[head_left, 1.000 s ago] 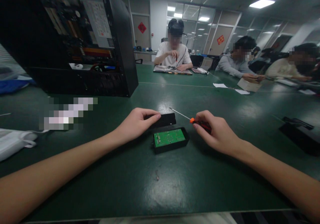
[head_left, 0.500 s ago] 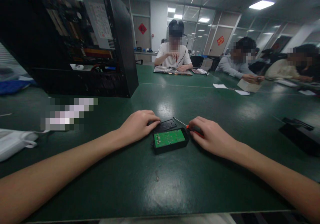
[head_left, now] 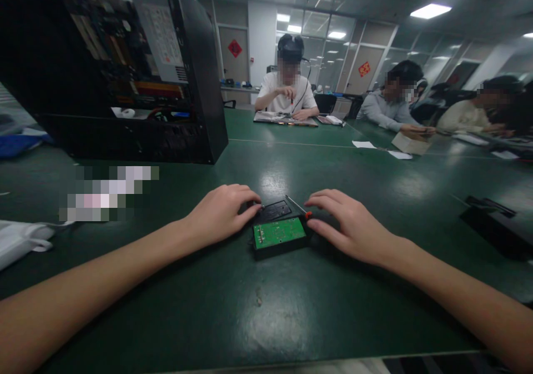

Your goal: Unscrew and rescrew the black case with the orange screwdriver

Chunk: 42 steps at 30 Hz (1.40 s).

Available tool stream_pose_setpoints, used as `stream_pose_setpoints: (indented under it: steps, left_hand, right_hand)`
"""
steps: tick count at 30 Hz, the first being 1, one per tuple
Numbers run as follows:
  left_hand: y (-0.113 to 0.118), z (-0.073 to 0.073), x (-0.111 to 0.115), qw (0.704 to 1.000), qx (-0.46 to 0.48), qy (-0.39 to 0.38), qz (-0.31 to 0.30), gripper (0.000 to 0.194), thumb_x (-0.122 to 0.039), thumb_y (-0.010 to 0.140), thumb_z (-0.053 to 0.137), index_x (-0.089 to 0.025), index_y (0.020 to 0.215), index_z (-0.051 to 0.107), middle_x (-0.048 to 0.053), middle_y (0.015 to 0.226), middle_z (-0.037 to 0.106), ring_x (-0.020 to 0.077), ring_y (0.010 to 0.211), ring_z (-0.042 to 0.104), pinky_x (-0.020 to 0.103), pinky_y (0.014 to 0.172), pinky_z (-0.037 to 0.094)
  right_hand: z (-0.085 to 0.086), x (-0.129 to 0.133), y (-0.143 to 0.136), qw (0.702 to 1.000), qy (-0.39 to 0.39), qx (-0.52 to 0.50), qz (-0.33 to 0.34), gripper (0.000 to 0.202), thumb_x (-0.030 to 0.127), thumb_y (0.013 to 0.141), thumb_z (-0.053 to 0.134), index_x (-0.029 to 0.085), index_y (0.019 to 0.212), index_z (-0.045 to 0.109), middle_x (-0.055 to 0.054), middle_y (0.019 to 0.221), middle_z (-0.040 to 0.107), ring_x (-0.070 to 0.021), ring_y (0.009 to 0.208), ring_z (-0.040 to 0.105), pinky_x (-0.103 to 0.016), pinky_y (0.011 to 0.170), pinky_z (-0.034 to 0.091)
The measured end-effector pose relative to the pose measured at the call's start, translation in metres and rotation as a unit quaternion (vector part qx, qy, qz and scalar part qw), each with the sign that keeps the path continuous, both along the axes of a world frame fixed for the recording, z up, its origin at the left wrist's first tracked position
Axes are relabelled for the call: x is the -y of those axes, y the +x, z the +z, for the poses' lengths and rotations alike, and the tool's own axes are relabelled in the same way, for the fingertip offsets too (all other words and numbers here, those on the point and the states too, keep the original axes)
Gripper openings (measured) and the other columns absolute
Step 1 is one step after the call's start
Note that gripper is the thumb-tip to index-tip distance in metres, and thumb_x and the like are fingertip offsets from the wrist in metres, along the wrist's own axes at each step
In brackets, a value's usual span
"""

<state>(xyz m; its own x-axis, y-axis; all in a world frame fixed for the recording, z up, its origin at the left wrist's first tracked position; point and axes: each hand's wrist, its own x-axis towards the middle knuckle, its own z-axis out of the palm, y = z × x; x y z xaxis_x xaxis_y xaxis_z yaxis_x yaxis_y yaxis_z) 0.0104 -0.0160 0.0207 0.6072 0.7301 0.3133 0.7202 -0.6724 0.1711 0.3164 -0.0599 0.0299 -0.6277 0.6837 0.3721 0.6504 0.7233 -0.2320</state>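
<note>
The right hand point(head_left: 348, 221) has parted its fingers around the screwdriver point(head_left: 307, 215), right of the open case point(head_left: 281, 249). Tabletop point(head_left: 266, 318) stretches from the case to its near edge point(head_left: 266, 365). Behind the case, the left hand point(head_left: 220, 210) touches the cover point(head_left: 275, 210), grip unclear.

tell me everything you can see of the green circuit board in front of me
The green circuit board is a flat, roughly rectangular plate with pale dots and marks, densest at its left end, and a few dark spots; finer detail is too small to read. It lies face up in an open black case, whose walls frame it, slightly slanted with its right end farther away. It sits between the left hand and the right hand; neither touches it.
</note>
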Motion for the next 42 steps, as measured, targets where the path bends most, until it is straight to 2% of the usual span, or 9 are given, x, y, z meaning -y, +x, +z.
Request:
stream_pose_setpoints:
  steps: [6,13,19,22,24,27,29,35,42]
  left_hand:
    - [0.004,-0.005,-0.001,1.0,-0.007,0.008,-0.011,0.024,-0.03,0.103,0.058,-0.017,0.111,0.077,0.009,0.105,0.076,0.0253,0.096,0.071,0.037,0.087,0.052]
    - [0.004,-0.009,-0.004,0.999,-0.021,0.031,-0.009,0.02,-0.027,0.102,0.061,-0.017,0.111,0.076,0.008,0.106,0.077,0.0254,0.096,0.072,0.037,0.085,0.052]
    - [0.004,-0.011,-0.008,0.999,-0.011,0.033,-0.01,0.018,-0.025,0.101,0.063,-0.019,0.11,0.077,0.007,0.102,0.077,0.0249,0.093,0.072,0.036,0.083,0.052]
    - [0.007,-0.011,-0.008,0.999,-0.016,0.034,-0.012,0.02,-0.027,0.102,0.061,-0.019,0.112,0.077,0.007,0.102,0.076,0.0249,0.093,0.072,0.036,0.083,0.052]
    - [0.01,-0.011,-0.009,0.999,-0.02,0.033,-0.008,0.021,-0.03,0.103,0.061,-0.019,0.111,0.078,0.007,0.102,0.076,0.0244,0.093,0.072,0.035,0.082,0.052]
    - [0.015,-0.012,-0.009,0.999,-0.025,0.034,-0.005,0.019,-0.029,0.103,0.062,-0.02,0.106,0.079,0.006,0.101,0.076,0.0232,0.091,0.073,0.034,0.08,0.052]
    - [0.017,-0.012,-0.009,0.999,-0.027,0.037,-0.003,0.018,-0.027,0.102,0.063,-0.02,0.105,0.079,0.005,0.102,0.076,0.023,0.091,0.073,0.034,0.08,0.052]
    - [0.014,-0.012,-0.008,0.998,-0.029,0.046,0.005,0.016,-0.028,0.101,0.064,-0.021,0.102,0.078,0.006,0.103,0.076,0.0264,0.096,0.072,0.039,0.084,0.051]
    - [0.01,-0.01,-0.009,0.999,-0.023,0.036,0.004,0.016,-0.027,0.101,0.065,-0.019,0.1,0.079,0.006,0.1,0.077,0.025,0.093,0.072,0.038,0.083,0.051]
  right_hand:
    - [0.013,0.0,-0.016,0.992,-0.023,0.086,0.086,0.075,0.059,0.097,0.063,0.013,0.154,0.045,-0.022,0.15,0.054,-0.0332,0.134,0.055,-0.054,0.109,0.049]
    - [0.011,0.001,-0.04,0.988,-0.088,0.039,0.123,0.051,0.038,0.098,0.068,0.016,0.143,0.057,-0.013,0.132,0.069,-0.0264,0.116,0.067,-0.043,0.102,0.053]
    - [0.028,0.006,-0.027,0.995,-0.028,-0.063,0.075,0.042,0.038,0.094,0.073,0.019,0.131,0.065,-0.007,0.124,0.075,-0.0209,0.109,0.071,-0.033,0.095,0.055]
    - [0.052,-0.009,0.011,0.994,0.059,-0.081,-0.041,0.045,0.042,0.092,0.073,0.02,0.13,0.067,-0.008,0.123,0.076,-0.0233,0.107,0.073,-0.033,0.093,0.055]
    - [0.066,-0.026,0.052,0.976,0.118,-0.062,-0.17,0.055,0.049,0.089,0.074,0.019,0.135,0.066,-0.01,0.122,0.076,-0.025,0.105,0.073,-0.033,0.092,0.055]
    - [0.075,-0.056,0.124,0.893,0.145,0.042,-0.425,0.06,0.055,0.091,0.066,0.023,0.142,0.061,-0.011,0.124,0.075,-0.0279,0.105,0.072,-0.035,0.089,0.051]
    - [0.074,-0.072,0.17,0.848,0.12,0.072,-0.51,0.059,0.055,0.091,0.064,0.016,0.136,0.066,-0.021,0.113,0.076,-0.0388,0.104,0.07,-0.043,0.083,0.049]
    - [0.047,-0.091,0.266,0.768,-0.048,0.147,-0.621,0.047,0.054,0.087,0.064,0.01,0.1,0.076,-0.027,0.1,0.074,-0.043,0.096,0.07,-0.044,0.072,0.049]
    - [0.025,-0.095,0.299,0.737,-0.131,0.156,-0.644,0.035,0.046,0.082,0.075,0.011,0.08,0.073,-0.023,0.09,0.072,-0.0375,0.088,0.074,-0.039,0.067,0.052]
